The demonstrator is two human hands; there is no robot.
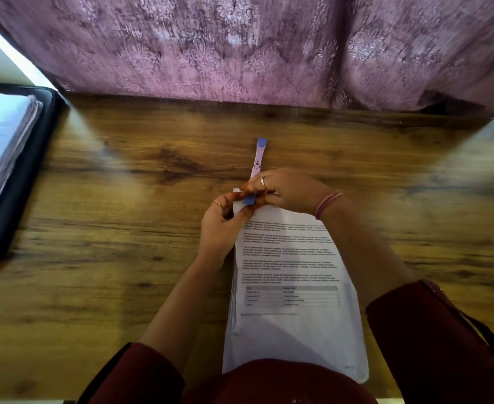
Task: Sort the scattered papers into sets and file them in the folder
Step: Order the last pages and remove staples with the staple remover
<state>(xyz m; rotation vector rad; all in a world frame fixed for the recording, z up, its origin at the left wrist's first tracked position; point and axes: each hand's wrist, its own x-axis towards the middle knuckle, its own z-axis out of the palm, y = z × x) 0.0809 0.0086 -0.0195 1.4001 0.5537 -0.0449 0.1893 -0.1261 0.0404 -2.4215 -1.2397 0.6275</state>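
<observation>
A stack of printed papers lies on the wooden table, running from the person's lap up to both hands, which meet at its far left corner. The left hand has its fingers curled round the left edge of that corner, thumb on top, with a ring on one finger. The right hand reaches across from the right, fingers bent down onto the same corner, also ringed, with a pink band at the wrist. Between the fingertips of both hands sits a small blue tab, pinched against the top sheets; which hand chiefly holds it is hard to tell. Just beyond the right hand's knuckles a pale lilac strip with a blue end lies on the table, pointing away from the person. Well off to the left of the left hand, a black folder lies open with a thick pile of sheets in it. Past the hands, a purple patterned cloth hangs along the table's far edge.
</observation>
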